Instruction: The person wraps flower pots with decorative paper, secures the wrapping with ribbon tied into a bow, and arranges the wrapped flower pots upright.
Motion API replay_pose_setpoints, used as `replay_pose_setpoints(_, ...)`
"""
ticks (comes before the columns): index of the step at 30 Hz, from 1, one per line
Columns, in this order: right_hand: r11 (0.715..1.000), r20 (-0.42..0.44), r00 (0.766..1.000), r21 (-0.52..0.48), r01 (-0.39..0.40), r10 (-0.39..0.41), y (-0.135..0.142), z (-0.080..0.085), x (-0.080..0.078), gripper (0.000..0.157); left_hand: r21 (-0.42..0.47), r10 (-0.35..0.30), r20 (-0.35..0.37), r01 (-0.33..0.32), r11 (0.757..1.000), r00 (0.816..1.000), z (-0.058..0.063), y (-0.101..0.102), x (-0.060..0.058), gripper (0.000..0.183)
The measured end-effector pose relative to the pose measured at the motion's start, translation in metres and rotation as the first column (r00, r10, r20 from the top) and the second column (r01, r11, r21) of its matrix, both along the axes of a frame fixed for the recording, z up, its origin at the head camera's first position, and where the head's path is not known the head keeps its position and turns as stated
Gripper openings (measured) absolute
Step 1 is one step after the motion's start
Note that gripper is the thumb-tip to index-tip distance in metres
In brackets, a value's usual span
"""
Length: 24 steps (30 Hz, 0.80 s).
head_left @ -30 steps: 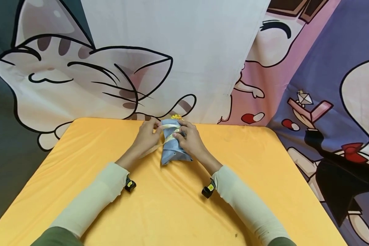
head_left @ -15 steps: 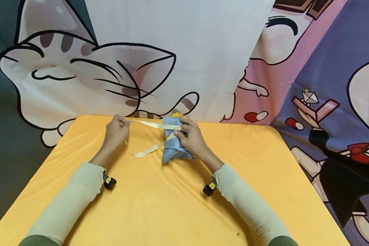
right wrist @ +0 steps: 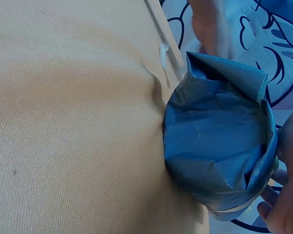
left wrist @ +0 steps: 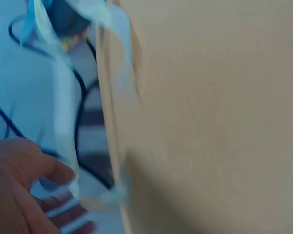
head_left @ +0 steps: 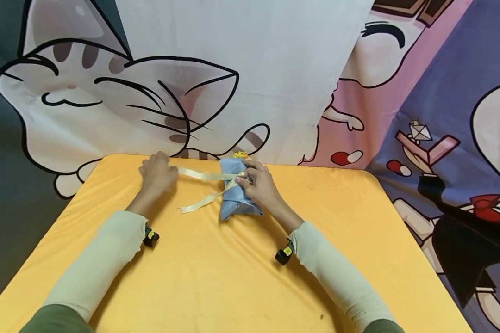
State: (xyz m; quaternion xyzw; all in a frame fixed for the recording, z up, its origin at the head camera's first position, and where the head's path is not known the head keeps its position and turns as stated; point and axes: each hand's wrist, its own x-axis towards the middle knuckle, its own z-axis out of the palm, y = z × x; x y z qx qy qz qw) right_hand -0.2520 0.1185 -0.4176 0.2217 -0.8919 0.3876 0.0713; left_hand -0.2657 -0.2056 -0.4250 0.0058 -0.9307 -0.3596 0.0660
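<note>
A small bouquet in blue wrapping paper point(head_left: 229, 206) lies near the table's far edge, with a yellow flower point(head_left: 240, 155) showing at its top. My right hand point(head_left: 259, 182) grips its right side, pinching the pale yellow ribbon point(head_left: 206, 175) against the paper. In the right wrist view the paper's wide opening point(right wrist: 219, 126) faces the camera. To the left, my left hand point(head_left: 156, 173) has one ribbon length between thumb and fingers. The left wrist view shows the other fingers point(left wrist: 71, 214) spread and the ribbon blurred. The second ribbon tail point(head_left: 200, 203) hangs loose.
A yellow cloth covers the table point(head_left: 233, 277). Behind it hangs a printed backdrop point(head_left: 283, 69) with a cartoon cat, and another printed cloth point(head_left: 425, 194) stands at the right. Cameras point(head_left: 151, 238) are strapped to both wrists.
My left hand has moved left from the bouquet, drawing out a ribbon length. Over the last half second its fingers spread and that ribbon sags a little. The right hand keeps its grip.
</note>
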Motion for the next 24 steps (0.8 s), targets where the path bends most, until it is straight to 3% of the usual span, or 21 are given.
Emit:
replay_pose_setpoints(3, 1.000, 0.003, 1.000, -0.005, 0.000, 0.000, 0.000, 0.000, 0.000, 0.031, 0.030, -0.191, 0.019, 0.191, 0.981, 0.981, 0.005, 0.026, 0.001, 0.048)
replay_pose_setpoints(6, 1.000, 0.006, 1.000, -0.008, 0.000, 0.000, -0.001, 0.001, -0.001, 0.031, 0.067, -0.362, 0.105, 0.357, 0.932, 0.926, 0.005, 0.049, 0.005, 0.045)
replay_pose_setpoints(8, 1.000, 0.003, 1.000, -0.006, -0.003, 0.003, -0.001, 0.001, -0.002, 0.031, 0.083, -0.416, 0.146, 0.408, 0.909, 0.897, 0.002, 0.058, 0.008, 0.041)
replay_pose_setpoints(11, 1.000, 0.000, 1.000, 0.006, -0.001, 0.001, -0.002, 0.001, -0.003, 0.030, 0.128, -0.445, 0.144, 0.429, 0.894, 0.884, -0.001, 0.063, 0.009, 0.030)
replay_pose_setpoints(13, 1.000, 0.003, 1.000, 0.017, -0.002, 0.002, -0.003, 0.001, -0.003, 0.029, 0.168, -0.432, 0.130, 0.410, 0.897, 0.892, 0.001, 0.064, 0.010, 0.026)
replay_pose_setpoints(16, 1.000, 0.030, 1.000, 0.030, 0.001, -0.001, -0.004, 0.006, -0.003, 0.029, 0.245, -0.405, 0.127, 0.367, 0.897, 0.906, 0.011, 0.065, 0.016, 0.027)
replay_pose_setpoints(18, 0.999, 0.050, 0.999, 0.042, 0.001, -0.003, -0.005, 0.011, -0.003, 0.030, 0.282, -0.402, 0.153, 0.350, 0.893, 0.903, 0.022, 0.066, 0.021, 0.030)
replay_pose_setpoints(21, 0.998, 0.083, 0.996, 0.069, 0.001, -0.007, -0.004, 0.019, -0.004, 0.031, 0.294, -0.436, 0.233, 0.364, 0.884, 0.869, 0.038, 0.072, 0.031, 0.032)
replay_pose_setpoints(24, 0.995, 0.115, 0.993, 0.104, -0.008, -0.004, -0.003, 0.025, -0.006, 0.032, 0.284, -0.495, 0.317, 0.418, 0.863, 0.809, 0.049, 0.082, 0.043, 0.031)
